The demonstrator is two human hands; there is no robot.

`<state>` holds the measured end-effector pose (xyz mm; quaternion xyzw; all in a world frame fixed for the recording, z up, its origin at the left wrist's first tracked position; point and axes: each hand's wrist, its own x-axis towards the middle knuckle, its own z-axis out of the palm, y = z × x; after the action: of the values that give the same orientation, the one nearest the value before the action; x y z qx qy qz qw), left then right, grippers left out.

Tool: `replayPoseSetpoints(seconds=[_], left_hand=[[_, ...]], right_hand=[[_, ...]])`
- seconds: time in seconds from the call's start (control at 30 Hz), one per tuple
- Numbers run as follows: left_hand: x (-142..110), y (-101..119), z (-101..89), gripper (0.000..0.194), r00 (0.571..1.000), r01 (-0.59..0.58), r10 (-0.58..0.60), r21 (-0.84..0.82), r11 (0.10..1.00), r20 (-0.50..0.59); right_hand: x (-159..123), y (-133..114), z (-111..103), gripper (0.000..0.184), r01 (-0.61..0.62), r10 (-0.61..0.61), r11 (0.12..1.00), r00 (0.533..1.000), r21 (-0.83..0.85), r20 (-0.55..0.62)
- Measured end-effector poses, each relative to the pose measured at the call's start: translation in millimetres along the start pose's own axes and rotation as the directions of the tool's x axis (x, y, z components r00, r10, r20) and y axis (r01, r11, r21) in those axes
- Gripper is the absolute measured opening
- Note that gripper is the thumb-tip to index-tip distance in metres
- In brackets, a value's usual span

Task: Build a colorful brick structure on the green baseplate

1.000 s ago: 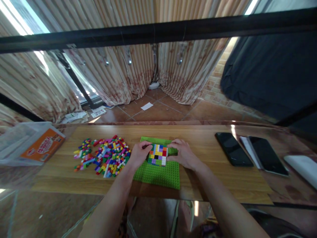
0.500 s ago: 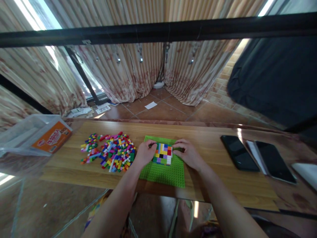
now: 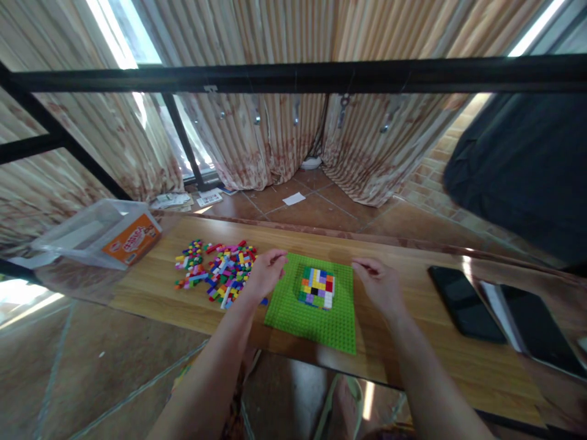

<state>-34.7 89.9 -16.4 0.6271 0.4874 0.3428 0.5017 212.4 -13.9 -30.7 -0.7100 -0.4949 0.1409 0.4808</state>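
Note:
A compact block of multicoloured toy bricks (image 3: 316, 288) sits on the green studded baseplate (image 3: 312, 333), near its middle. My left hand (image 3: 266, 274) is at the plate's upper left edge, its fingers loosely bent and nothing visible in them. At the upper right edge is my right hand (image 3: 378, 284), fingers partly stretched toward the plate and thumb apart from them; I see nothing in it. Neither hand touches the brick block. Whether the fingertips touch the plate's rim I cannot tell. Loose bricks (image 3: 232, 269) lie heaped left of my left hand, partly behind it.
A clear plastic box (image 3: 96, 235) with an orange label stands at the left end of the wooden table (image 3: 394, 253). On the right lie a black phone (image 3: 465, 302) and a second dark device (image 3: 541, 327) beside something white. A black bar (image 3: 293, 76) crosses beyond the table.
Both hands have moved off the brick block, the left one to the left and the right one to the right. The block stays on the baseplate. The camera view has shifted slightly.

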Motion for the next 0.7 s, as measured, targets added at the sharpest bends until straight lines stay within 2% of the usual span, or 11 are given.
replayPoseSetpoints(seconds=[0.1,0.17,0.27,0.37,0.47,0.7], left_hand=[[7.9,-1.8,-42.2,0.032,0.981,-0.03,0.023,-0.034,0.999,-0.192],[10.7,-7.6,-75.8,0.032,0.948,-0.019,0.035,0.055,0.998,-0.318],[6.9,-21.6,-124.9,0.027,0.892,0.107,0.048,0.312,0.944,-0.45],[-3.9,-35.6,-159.2,0.028,0.876,0.244,0.036,0.507,0.826,-0.48],[-14.3,-43.7,-174.7,0.029,0.889,0.277,0.012,0.557,0.783,-0.458],[-23.0,-44.7,-180.6,0.025,0.924,0.243,0.002,0.591,0.769,-0.382]], right_hand=[[0.8,-12.3,-4.8,0.034,-0.05,0.047,0.998,0.994,-0.027,-0.101],[1.2,-19.6,-6.0,0.037,-0.117,0.104,0.991,0.981,-0.07,-0.162],[2.5,-27.3,-3.6,0.042,-0.205,0.188,0.966,0.975,-0.157,-0.116],[3.8,-33.6,3.2,0.042,-0.28,0.275,0.946,0.96,-0.161,-0.053],[4.9,-40.4,11.8,0.039,-0.316,0.316,0.932,0.948,-0.177,-0.025],[8.5,-50.1,29.0,0.034,-0.265,0.278,0.93,0.96,-0.255,0.015]])
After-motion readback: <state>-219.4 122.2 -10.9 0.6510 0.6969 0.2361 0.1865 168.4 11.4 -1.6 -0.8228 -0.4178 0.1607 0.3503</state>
